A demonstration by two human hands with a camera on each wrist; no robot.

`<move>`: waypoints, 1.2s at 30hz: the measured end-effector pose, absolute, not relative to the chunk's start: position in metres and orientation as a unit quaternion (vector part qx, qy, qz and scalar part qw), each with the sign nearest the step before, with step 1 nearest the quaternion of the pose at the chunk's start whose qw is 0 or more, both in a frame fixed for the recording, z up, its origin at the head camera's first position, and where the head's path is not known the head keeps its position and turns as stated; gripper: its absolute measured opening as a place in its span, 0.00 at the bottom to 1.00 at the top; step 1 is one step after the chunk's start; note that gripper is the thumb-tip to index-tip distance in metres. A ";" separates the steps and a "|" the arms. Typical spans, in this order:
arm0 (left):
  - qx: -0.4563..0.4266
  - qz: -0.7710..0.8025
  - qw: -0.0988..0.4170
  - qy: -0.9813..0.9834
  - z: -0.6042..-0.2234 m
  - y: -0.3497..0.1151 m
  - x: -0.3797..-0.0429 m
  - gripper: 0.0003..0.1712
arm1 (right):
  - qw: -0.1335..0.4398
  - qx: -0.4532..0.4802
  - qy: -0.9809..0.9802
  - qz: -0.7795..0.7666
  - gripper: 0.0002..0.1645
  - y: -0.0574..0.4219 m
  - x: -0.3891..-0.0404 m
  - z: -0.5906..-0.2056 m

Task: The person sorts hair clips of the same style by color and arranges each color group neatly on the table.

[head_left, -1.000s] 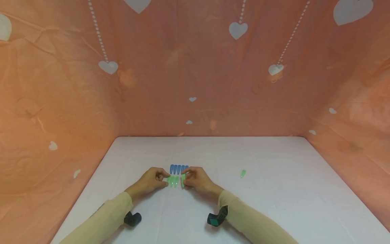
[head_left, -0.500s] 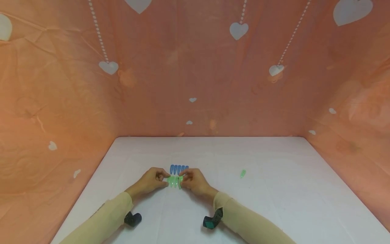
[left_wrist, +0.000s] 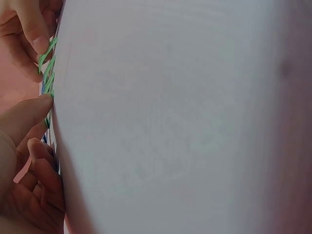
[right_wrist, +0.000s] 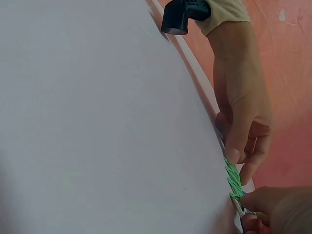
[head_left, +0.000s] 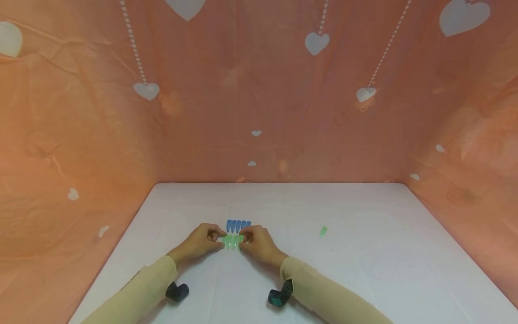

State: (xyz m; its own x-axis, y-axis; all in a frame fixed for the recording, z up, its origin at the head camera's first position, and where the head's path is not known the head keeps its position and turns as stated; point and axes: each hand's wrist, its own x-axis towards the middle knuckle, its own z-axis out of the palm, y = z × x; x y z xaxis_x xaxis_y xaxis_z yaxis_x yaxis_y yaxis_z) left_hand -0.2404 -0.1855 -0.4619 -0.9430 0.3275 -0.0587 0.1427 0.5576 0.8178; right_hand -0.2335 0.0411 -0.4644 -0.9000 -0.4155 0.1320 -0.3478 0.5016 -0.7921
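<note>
Several green snap hair clips (head_left: 231, 242) lie side by side in a short row on the white table. My left hand (head_left: 201, 238) pinches the clip at the row's left end between thumb and fingers. At the right end, my right hand (head_left: 260, 244) holds another green hair clip (left_wrist: 48, 52) by its two ends, close beside its neighbour. Just behind lies a row of blue hair clips (head_left: 238, 226), its right end near the right fingertips. The wrist views show the green clips (right_wrist: 234, 180) edge-on between both hands, partly covered by fingers.
A single green hair clip (head_left: 323, 231) lies apart on the right of the white table (head_left: 364, 270). Orange cloth (head_left: 283, 112) with pale hearts hangs behind the table and along both sides. Dark wrist cameras (head_left: 177, 292) sit under both sleeves.
My right hand has moved left with its green hair clip, closing the gap to the row and turning the clip flatter. The left hand has stayed at the left end.
</note>
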 end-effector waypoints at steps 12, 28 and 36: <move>0.135 0.443 0.094 0.882 -0.462 -0.184 -0.240 0.16 | 0.040 -0.240 0.869 -0.430 0.16 0.043 -0.237 -0.463; 0.146 0.445 0.091 0.879 -0.462 -0.185 -0.241 0.16 | 0.038 -0.246 0.867 -0.432 0.16 0.043 -0.240 -0.465; 0.153 0.446 0.091 0.877 -0.462 -0.185 -0.241 0.16 | 0.045 -0.235 0.865 -0.440 0.16 0.042 -0.241 -0.468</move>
